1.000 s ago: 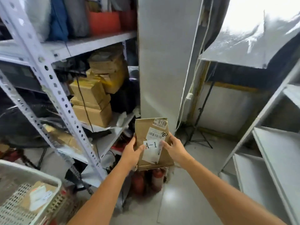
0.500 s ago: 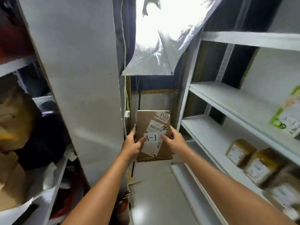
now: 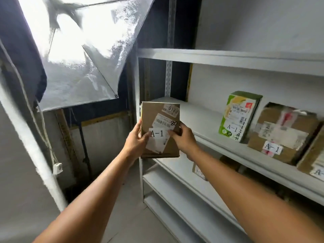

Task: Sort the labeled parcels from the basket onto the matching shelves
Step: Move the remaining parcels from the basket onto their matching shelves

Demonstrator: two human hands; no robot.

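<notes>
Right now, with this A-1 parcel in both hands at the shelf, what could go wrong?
1. The parcel is pinched only near its lower half by the left hand and right hand; it might tip or slip during the reach.
2. The green parcel stands on end on the A-1 shelf; a nudge could topple it.
3. The lower shelf sits close below, so a mis-sort is possible.

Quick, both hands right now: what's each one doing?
Left hand: grips the left edge of the A-1 parcel.
Right hand: grips the parcel's right edge.
</notes>
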